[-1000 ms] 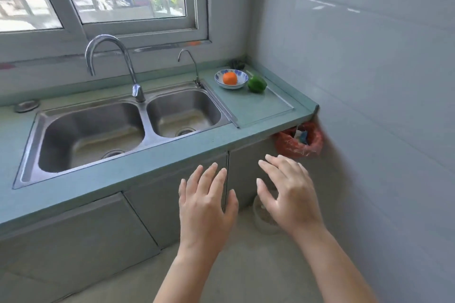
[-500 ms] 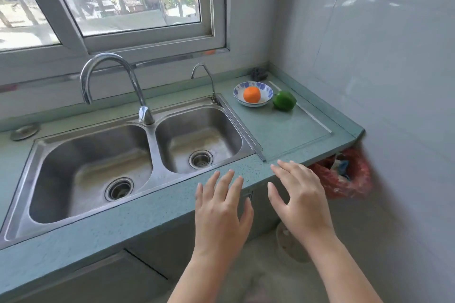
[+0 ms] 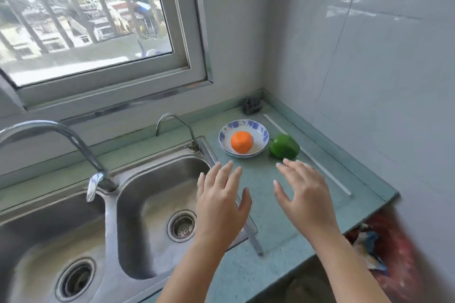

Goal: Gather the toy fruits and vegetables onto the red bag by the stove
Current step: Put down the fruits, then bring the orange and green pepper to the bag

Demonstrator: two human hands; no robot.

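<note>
An orange toy fruit (image 3: 241,141) lies in a white and blue bowl (image 3: 261,132) on the green counter (image 3: 275,206) right of the sink. A green toy pepper (image 3: 284,146) sits on the counter just right of the bowl. My left hand (image 3: 221,200) hovers with fingers spread over the sink's right edge, a short way in front of the bowl. My right hand (image 3: 304,194) is also spread and empty, its fingertips close to the pepper. A red plastic bag (image 3: 403,251) hangs below the counter's right end, blurred.
A double steel sink (image 3: 103,224) with a tall tap (image 3: 73,145) and a small tap (image 3: 177,125) fills the left. A dark scrubber (image 3: 251,105) lies in the back corner. Tiled walls close the right side and a window (image 3: 93,19) the back.
The view has come closer and turned right over the counter. Both hands have reached forward from in front of the cabinet to above the counter near the bowl and pepper.
</note>
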